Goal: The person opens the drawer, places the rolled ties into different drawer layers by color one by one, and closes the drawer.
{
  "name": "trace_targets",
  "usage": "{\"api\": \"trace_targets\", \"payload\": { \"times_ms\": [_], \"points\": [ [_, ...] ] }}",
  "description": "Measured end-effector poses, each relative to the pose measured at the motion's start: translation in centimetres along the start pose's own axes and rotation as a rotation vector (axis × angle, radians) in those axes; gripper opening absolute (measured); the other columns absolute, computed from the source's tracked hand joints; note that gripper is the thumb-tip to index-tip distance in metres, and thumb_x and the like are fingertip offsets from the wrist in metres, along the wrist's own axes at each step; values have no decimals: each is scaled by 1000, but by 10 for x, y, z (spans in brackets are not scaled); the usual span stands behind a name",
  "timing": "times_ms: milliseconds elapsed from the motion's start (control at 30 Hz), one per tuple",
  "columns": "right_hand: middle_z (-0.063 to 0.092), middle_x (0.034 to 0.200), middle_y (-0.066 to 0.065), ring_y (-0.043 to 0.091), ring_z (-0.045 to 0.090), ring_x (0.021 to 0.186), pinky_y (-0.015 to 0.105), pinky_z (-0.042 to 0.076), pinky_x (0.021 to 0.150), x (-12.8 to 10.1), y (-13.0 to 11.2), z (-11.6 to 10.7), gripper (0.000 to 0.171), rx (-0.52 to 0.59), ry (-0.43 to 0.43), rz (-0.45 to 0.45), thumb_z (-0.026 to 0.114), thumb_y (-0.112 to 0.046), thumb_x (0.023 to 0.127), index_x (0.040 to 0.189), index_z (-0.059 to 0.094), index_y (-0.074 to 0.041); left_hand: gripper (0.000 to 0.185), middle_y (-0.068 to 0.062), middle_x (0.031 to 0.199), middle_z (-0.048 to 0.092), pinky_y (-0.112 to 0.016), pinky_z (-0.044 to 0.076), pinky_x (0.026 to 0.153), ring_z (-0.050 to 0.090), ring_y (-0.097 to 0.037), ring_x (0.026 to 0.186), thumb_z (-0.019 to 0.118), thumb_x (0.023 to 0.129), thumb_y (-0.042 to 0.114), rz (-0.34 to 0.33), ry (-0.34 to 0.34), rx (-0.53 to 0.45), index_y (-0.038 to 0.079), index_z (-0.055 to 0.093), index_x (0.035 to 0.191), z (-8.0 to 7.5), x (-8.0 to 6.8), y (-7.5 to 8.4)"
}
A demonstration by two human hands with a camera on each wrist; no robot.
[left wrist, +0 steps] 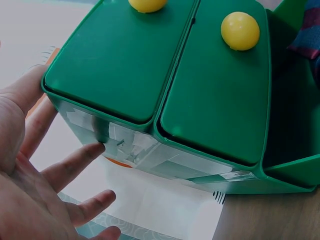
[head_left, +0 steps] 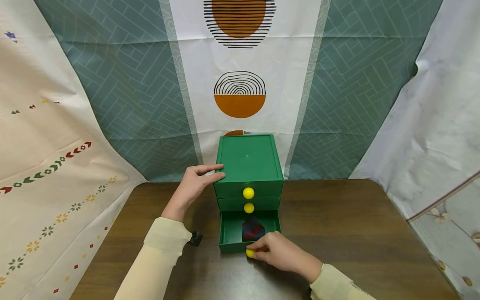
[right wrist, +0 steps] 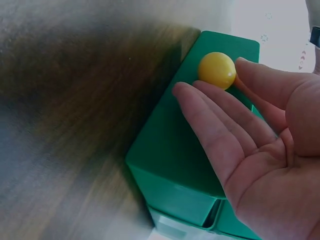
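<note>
A green drawer cabinet stands on the table, its bottom drawer pulled out. Inside that drawer lies a folded dark red and navy patterned cloth. My right hand pinches the bottom drawer's round yellow knob between thumb and fingers. My left hand rests at the cabinet's upper left edge, its fingers extended and spread along the side. The upper two drawers are closed, each with a yellow knob on its front.
The brown wooden table extends on both sides of the cabinet. Behind it hangs a green and white patterned cloth. Pale patterned fabric hangs at the left, with more white fabric at the right.
</note>
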State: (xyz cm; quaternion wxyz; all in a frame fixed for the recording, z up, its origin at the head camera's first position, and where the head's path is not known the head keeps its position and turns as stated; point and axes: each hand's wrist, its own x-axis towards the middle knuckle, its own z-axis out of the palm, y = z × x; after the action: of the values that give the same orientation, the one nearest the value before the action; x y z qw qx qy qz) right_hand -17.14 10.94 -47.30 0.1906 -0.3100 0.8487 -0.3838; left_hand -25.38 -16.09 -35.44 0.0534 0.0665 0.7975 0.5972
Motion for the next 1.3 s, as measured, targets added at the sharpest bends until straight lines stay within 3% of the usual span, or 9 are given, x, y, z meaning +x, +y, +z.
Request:
{"api": "trace_targets", "payload": {
  "times_ms": [267, 633, 1000, 1300],
  "points": [
    [70, 105, -9, -5, 61, 81, 15, 51, 63, 1, 7, 8, 22, -6, 68, 20, 65, -24, 88, 108, 73, -18, 42, 10, 133, 52, -47, 37, 107, 40, -16, 130, 74, 75, 47, 11, 26, 19, 34, 67, 115, 0, 10, -19],
    [70, 100, -13, -5, 62, 87, 13, 51, 72, 5, 11, 11, 19, -52, 134, -15, 66, -25, 87, 104, 74, -21, 43, 9, 133, 52, -47, 36, 108, 40, -18, 132, 74, 76, 47, 11, 23, 14, 33, 67, 116, -2, 9, -17],
    [71, 102, -8, -4, 63, 87, 12, 51, 68, 11, 13, 5, 20, -45, 157, -28, 65, -23, 88, 105, 74, -18, 43, 8, 133, 52, -47, 37, 107, 39, -21, 133, 74, 76, 46, 17, 21, 15, 32, 67, 116, -2, 11, -16],
    [72, 101, -8, -4, 64, 85, 13, 52, 68, 19, 15, 1, 20, -49, 176, -30, 65, -22, 88, 105, 74, -18, 43, 9, 133, 52, -46, 37, 107, 40, -16, 130, 75, 75, 46, 7, 31, 13, 32, 68, 114, -2, 12, -18]
  ]
}}
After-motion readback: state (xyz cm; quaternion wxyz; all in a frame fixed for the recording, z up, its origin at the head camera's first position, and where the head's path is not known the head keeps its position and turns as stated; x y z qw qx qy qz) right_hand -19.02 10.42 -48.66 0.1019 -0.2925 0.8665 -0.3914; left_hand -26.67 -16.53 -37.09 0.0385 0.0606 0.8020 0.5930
